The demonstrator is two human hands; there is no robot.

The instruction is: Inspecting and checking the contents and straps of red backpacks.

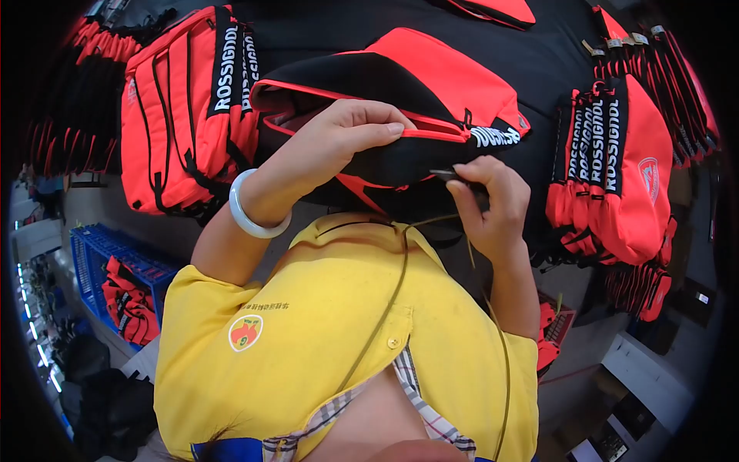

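Note:
A red and black backpack [462, 77] lies across the black work surface in front of me, its zipped opening gaping on the left. My left hand [350, 135] has thumb and forefinger pinched on the red-trimmed edge of that opening. Close to the bag's near side, my right hand [496, 196] is closed around a small dark tool with a metal tip [442, 173]. Most of the tool is hidden by the fingers, so its exact kind does not show. A thin olive cord [400, 269] loops from my neck toward my right hand.
Stacked red and black backpacks stand at the left [173, 115] and right [643, 177]. Further rows of red and black bags [77, 100] lie beyond. A blue crate [100, 262] with red pieces sits low at left. Black cloth [323, 23] covers the work surface.

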